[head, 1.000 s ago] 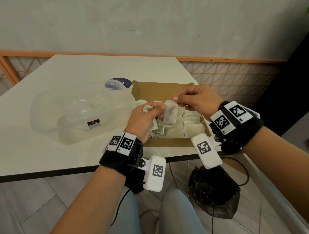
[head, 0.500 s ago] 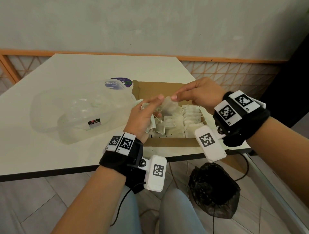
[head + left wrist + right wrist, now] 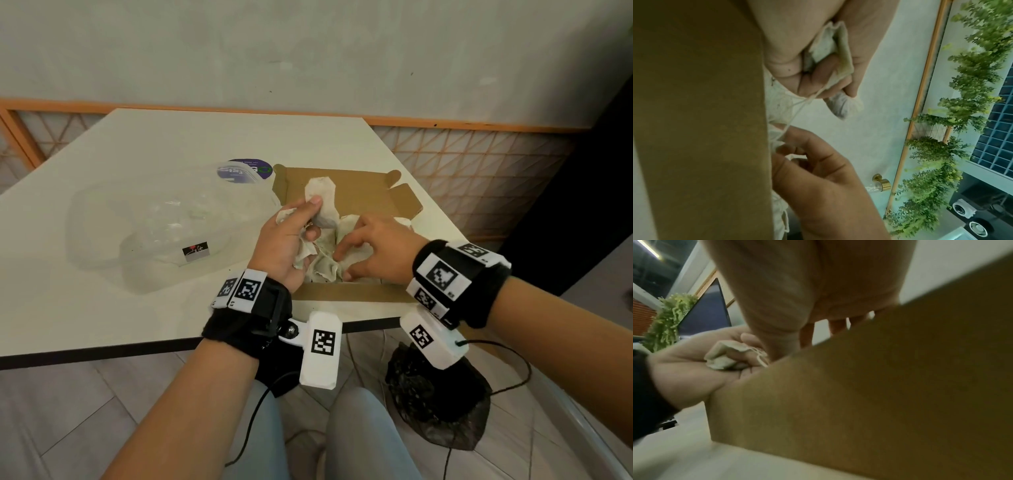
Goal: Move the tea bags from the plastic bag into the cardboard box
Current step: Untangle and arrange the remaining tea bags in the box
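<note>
An open cardboard box (image 3: 356,295) sits at the table's near right corner with several pale tea bags (image 3: 325,270) lying in it. My left hand (image 3: 310,219) hovers over the box's left side and grips a bunch of tea bags (image 3: 830,48); one sticks up above the fingers (image 3: 322,193) and strings dangle. My right hand (image 3: 342,262) reaches down into the box, thumb and fingers pinching a tea bag there (image 3: 778,142). The clear plastic bag (image 3: 164,226) lies crumpled on the table to the left. In the right wrist view the box wall (image 3: 879,386) hides most of the fingers.
A purple round label (image 3: 255,168) shows behind the plastic bag. The box's right flap (image 3: 404,200) stands open near the table's right edge. A black bag (image 3: 435,407) lies on the floor below, beside my knees. A wall with an orange rail runs behind the table.
My right hand pulled a tea bag away from the left hand's bunch and dropped down into the box. My left hand stayed over the box, still holding its bunch.
</note>
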Motion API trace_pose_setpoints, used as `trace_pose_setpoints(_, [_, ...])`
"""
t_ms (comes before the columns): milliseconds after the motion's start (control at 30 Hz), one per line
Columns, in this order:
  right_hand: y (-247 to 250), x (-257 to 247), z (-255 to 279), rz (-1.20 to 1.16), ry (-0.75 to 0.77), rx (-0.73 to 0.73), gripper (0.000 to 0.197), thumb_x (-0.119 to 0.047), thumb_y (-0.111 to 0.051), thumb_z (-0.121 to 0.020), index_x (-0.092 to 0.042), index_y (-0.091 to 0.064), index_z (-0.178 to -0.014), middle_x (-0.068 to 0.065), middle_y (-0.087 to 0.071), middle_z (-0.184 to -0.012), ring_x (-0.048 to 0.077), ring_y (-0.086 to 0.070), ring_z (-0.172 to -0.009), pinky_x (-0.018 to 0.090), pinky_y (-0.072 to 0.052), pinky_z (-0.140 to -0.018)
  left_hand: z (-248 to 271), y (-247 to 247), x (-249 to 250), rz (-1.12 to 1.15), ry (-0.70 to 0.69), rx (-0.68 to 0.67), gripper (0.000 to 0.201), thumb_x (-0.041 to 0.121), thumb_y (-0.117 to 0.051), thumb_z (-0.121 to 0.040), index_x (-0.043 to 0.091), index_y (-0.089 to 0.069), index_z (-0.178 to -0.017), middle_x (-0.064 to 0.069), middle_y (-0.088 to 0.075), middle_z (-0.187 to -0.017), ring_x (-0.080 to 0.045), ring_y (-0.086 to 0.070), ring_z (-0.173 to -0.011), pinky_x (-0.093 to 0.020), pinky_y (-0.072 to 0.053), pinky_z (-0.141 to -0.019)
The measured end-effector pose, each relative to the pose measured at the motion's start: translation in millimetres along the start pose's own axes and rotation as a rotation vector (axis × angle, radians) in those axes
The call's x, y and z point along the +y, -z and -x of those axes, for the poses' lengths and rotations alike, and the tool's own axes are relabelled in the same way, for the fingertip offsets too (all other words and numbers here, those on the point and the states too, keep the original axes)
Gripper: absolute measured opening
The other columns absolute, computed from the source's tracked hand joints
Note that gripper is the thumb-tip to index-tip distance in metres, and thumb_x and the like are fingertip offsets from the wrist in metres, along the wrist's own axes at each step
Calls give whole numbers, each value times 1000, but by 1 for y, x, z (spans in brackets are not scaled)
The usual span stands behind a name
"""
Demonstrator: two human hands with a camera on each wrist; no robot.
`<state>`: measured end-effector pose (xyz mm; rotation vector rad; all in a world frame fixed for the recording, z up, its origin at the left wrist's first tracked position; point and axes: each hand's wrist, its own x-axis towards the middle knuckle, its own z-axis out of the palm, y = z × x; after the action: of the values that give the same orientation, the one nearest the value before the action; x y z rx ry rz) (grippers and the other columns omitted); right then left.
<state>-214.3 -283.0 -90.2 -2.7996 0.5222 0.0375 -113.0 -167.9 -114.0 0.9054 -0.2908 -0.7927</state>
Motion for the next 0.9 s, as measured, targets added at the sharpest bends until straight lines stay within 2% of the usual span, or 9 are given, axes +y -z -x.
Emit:
trace_pose_setpoints(100, [2, 0, 2, -119, 82, 60, 20, -36, -75, -72, -34, -71, -92, -7, -46, -101, 16, -45, -104, 40, -38, -97, 0, 1, 0, 3, 6, 0, 8, 20, -61, -90, 19, -55, -86, 0, -57, -71, -1, -42, -40, -13, -29, -31])
trace_pose_setpoints(200, [7, 2, 2, -15, 153, 36, 38, -38, -76, -69, -37, -64, -105, -7, -45, -105, 17, -42, -108, 40, -36, -97, -1, 1, 1, 16, 17, 5, 8, 21, -61, -91, 20, -54, -87, 1, -55, -70, 0, -44, -41, -11, -30, -33])
trace_pose_setpoints(267, [6, 2, 1, 79, 160, 19, 39, -40, -74, -70, -39, -62, -107, -7, -44, -105, 16, -39, -107, 39, -35, -96, -1, 2, 1, 32, 17, 0, 7, 21, -60, -91, 20, -54, -88, 0, -53, -71, 0, -45, -41, -11, -30, -33])
trace_pose_setpoints(333, [1, 1, -1, 99, 172, 44, 30, -40, -73, -73, -37, -66, -102, -9, -44, -102, 13, -37, -102, 37, -34, -95, -1, 1, 1, 40, 19, -3, 7, 21, -60, -91, 20, -53, -88, 0, -51, -69, 0, -45, -41, -12, -30, -32])
trace_pose_setpoints(400, [0, 1, -2, -12, 190, 95, 15, -37, -69, -78, -31, -71, -92, -10, -48, -98, 11, -41, -99, 36, -36, -95, 0, 1, 1, 49, 19, -4, 8, 20, -59, -92, 20, -53, -87, 1, -50, -66, -1, -45, -41, -13, -30, -31])
trace_pose_setpoints(500, [19, 4, 0, -268, 79, 139, 8, -31, -64, -85, -24, -67, -86, -8, -60, -92, 11, -55, -88, 28, -43, -82, 1, 0, 2, 77, 23, 0, 10, 18, -59, -92, 19, -54, -84, 2, -53, -63, -1, -44, -41, -14, -31, -32])
trace_pose_setpoints(633, [47, 20, -3, -485, -51, 164, 12, -18, -65, -86, -6, -64, -89, 19, -63, -82, 12, -56, -64, 20, -52, -62, 0, 1, 2, 109, 23, 8, 13, 16, -59, -91, 19, -53, -81, 3, -58, -63, -1, -45, -42, -12, -30, -33])
trace_pose_setpoints(733, [52, 33, -2, -495, -110, 53, 3, -8, -67, -82, -9, -65, -83, 7, -62, -68, 6, -55, -48, 19, -50, -56, 0, 1, 3, 133, 25, 16, 12, 17, -59, -92, 20, -53, -82, 5, -59, -57, -1, -46, -43, -11, -30, -36])
trace_pose_setpoints(900, [58, 48, 9, -271, -165, -135, 5, -17, -69, -81, -20, -70, -85, -7, -61, -68, -4, -52, -51, 9, -42, -52, 1, 1, 4, 131, 17, 17, 13, 18, -57, -93, 21, -51, -82, 6, -58, -54, -1, -46, -43, -10, -30, -35])
